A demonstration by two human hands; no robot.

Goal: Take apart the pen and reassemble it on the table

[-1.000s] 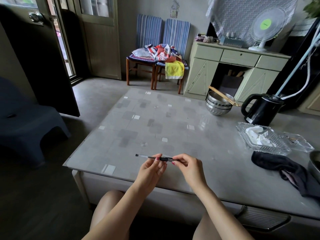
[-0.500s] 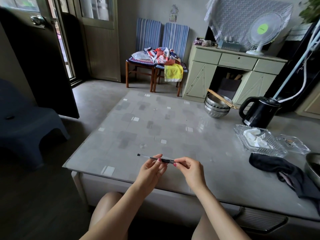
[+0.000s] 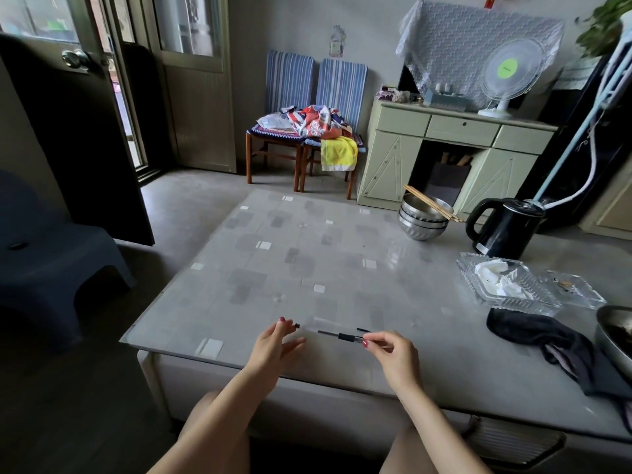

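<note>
The pen is in pieces near the front edge of the table (image 3: 307, 261). My right hand (image 3: 393, 354) pinches the thin refill with its black grip section (image 3: 342, 335), which points left just above the tabletop. The clear barrel (image 3: 319, 323) lies to the left of it, its small black end plug (image 3: 297, 325) next to my left thumb. My left hand (image 3: 273, 343) has its fingers apart and nothing visibly pinched between them. A short dark piece (image 3: 362, 329) lies just behind my right fingertips.
A black cloth (image 3: 533, 336) and glass dishes (image 3: 506, 285) lie to the right, with a metal bowl (image 3: 615, 333) at the right edge. Stacked steel bowls with chopsticks (image 3: 422, 217) and a black kettle (image 3: 502, 227) stand at the back right. A dark stool (image 3: 51, 268) stands on the left.
The pen was held whole between both hands. Now the hands have moved apart: the right hand has drawn the refill and grip out to the right, and the left hand has opened beside the barrel.
</note>
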